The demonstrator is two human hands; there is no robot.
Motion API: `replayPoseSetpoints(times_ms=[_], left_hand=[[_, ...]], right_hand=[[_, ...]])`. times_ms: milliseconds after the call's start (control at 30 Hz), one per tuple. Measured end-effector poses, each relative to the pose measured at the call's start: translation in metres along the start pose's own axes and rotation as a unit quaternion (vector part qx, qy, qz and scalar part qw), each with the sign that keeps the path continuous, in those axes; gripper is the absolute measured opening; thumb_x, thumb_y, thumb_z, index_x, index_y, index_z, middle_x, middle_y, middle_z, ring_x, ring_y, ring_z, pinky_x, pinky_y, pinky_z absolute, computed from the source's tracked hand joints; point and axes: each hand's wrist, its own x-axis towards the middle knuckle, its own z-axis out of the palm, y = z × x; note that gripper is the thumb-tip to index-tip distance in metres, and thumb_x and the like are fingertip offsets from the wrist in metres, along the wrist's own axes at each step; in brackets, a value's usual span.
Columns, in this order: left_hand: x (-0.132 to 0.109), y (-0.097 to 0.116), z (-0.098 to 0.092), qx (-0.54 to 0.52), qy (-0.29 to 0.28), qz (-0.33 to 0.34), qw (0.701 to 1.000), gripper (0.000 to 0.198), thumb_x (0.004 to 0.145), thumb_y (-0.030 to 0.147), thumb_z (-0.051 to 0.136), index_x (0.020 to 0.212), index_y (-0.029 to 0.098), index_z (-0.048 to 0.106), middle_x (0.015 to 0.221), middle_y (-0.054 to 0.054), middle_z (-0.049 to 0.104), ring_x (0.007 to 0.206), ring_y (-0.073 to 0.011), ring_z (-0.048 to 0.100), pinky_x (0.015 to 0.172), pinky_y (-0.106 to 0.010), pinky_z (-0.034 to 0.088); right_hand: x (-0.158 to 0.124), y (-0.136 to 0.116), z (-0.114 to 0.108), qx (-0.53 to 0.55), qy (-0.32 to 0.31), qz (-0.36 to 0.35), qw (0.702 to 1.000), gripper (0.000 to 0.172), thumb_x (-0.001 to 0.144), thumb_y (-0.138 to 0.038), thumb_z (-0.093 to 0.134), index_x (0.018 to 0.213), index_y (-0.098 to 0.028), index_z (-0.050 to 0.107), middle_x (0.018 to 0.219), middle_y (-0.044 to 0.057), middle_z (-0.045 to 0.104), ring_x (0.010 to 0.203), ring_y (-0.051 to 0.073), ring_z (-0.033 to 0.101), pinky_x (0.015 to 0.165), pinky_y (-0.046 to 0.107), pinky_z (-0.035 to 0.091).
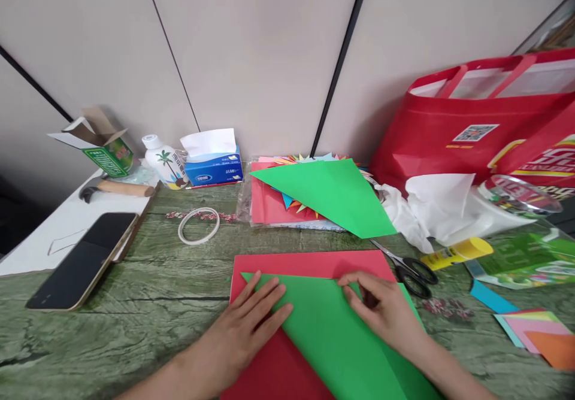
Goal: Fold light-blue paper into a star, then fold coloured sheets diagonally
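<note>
A green sheet of paper [332, 328], partly folded over, lies on a red sheet [309, 262] at the front of the table. With fingers spread flat, my left hand [251, 322] presses on the green paper's left corner and the red sheet beside it. My right hand [377, 304] pinches the upper edge of the green paper between thumb and forefinger. Behind them, a second, folded green piece [327, 190] rests on a plastic-wrapped stack of coloured papers. Black-handled scissors [411, 271] lie just beyond my right hand.
To the left are a phone [83, 262], a hammer [117, 187], a white ring [199, 226], a bottle [165, 163] and a tissue box [213, 166]. On the right are a glue stick [458, 252], coloured paper squares [534, 331], crumpled tissue [435, 208] and red bags [476, 124].
</note>
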Motion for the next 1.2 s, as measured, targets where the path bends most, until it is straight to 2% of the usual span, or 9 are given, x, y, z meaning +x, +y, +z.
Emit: replayPoseSetpoints(times_ms=[167,300,400,500,667,800,900,1033,1200], left_hand=[[-0.002,0.0,0.001,0.002,0.077,-0.042,0.996,0.061,0.08,-0.001,0.039,0.136,0.019,0.027,0.141,-0.011,0.035,0.132,-0.0262,0.022,0.103,-0.052,0.027],[0.001,-0.006,0.005,0.01,0.203,-0.253,0.946,0.058,0.085,0.014,0.046,0.137,0.022,0.023,0.143,-0.014,0.029,0.132,-0.0295,0.022,0.102,-0.056,0.027],[0.004,-0.013,0.007,-0.01,0.203,-0.334,0.921,0.057,0.087,0.021,0.042,0.138,0.02,0.018,0.14,-0.015,0.034,0.131,-0.0297,0.022,0.1,-0.056,0.03],[0.004,-0.017,0.009,-0.03,0.179,-0.319,0.93,0.054,0.088,0.02,0.04,0.138,0.019,0.019,0.138,-0.015,0.037,0.131,-0.0296,0.023,0.099,-0.055,0.031],[-0.002,-0.018,0.01,-0.058,0.244,-0.313,0.916,0.047,0.085,0.02,0.046,0.131,0.022,0.032,0.133,-0.012,0.043,0.126,-0.0267,0.035,0.099,-0.047,0.036],[-0.003,-0.02,0.009,-0.14,0.321,-0.333,0.876,0.038,0.082,0.022,0.052,0.119,0.022,0.046,0.103,-0.006,0.064,0.093,-0.0183,0.063,0.081,-0.03,0.052],[-0.002,-0.019,0.004,-0.199,0.346,-0.312,0.862,0.026,0.078,0.019,0.058,0.104,0.023,0.059,0.081,0.0,0.07,0.068,-0.0135,0.067,0.063,-0.02,0.054],[0.002,-0.017,-0.005,-0.215,0.376,-0.239,0.869,0.018,0.077,0.01,0.055,0.076,0.022,0.067,0.076,-0.001,0.072,0.071,-0.0144,0.068,0.066,-0.022,0.054],[0.003,-0.014,-0.008,-0.23,0.383,-0.245,0.86,0.017,0.077,0.012,0.055,0.068,0.021,0.066,0.076,-0.003,0.072,0.071,-0.0165,0.068,0.063,-0.025,0.055]], right_hand=[[0.0,0.0,0.0,0.019,-0.01,0.019,1.0,0.016,0.08,-0.023,0.046,0.081,-0.018,0.061,0.05,-0.004,0.048,0.039,0.008,0.04,0.039,0.019,0.031],[0.0,0.003,0.0,0.054,-0.023,0.057,0.997,0.018,0.08,-0.026,0.046,0.082,-0.018,0.061,0.055,-0.003,0.052,0.038,0.008,0.037,0.038,0.019,0.029],[0.0,0.006,-0.001,0.082,-0.024,0.092,0.992,0.024,0.078,-0.028,0.047,0.095,-0.018,0.061,0.051,-0.004,0.048,0.039,0.009,0.036,0.038,0.02,0.027],[0.002,0.007,-0.005,0.119,-0.033,0.119,0.985,0.032,0.076,-0.029,0.048,0.103,-0.019,0.062,0.054,-0.003,0.053,0.04,0.01,0.035,0.038,0.021,0.027],[0.006,0.006,-0.012,0.195,-0.043,0.137,0.97,0.02,0.074,-0.032,0.051,0.079,-0.019,0.064,0.066,0.001,0.059,0.047,0.011,0.042,0.043,0.021,0.031],[0.007,0.012,-0.016,0.304,-0.033,0.183,0.934,0.019,0.075,-0.036,0.052,0.076,-0.018,0.059,0.062,-0.001,0.051,0.05,0.01,0.041,0.045,0.02,0.033],[0.008,0.015,-0.016,0.391,-0.014,0.211,0.896,0.018,0.073,-0.036,0.054,0.075,-0.018,0.056,0.062,-0.002,0.048,0.049,0.01,0.039,0.045,0.02,0.032],[0.009,0.015,-0.015,0.442,0.011,0.24,0.864,0.017,0.07,-0.035,0.056,0.073,-0.018,0.053,0.059,-0.003,0.044,0.047,0.009,0.035,0.043,0.02,0.028],[0.009,0.015,-0.014,0.415,0.01,0.23,0.88,0.02,0.071,-0.037,0.055,0.074,-0.018,0.052,0.06,-0.003,0.042,0.047,0.009,0.033,0.044,0.02,0.026]])
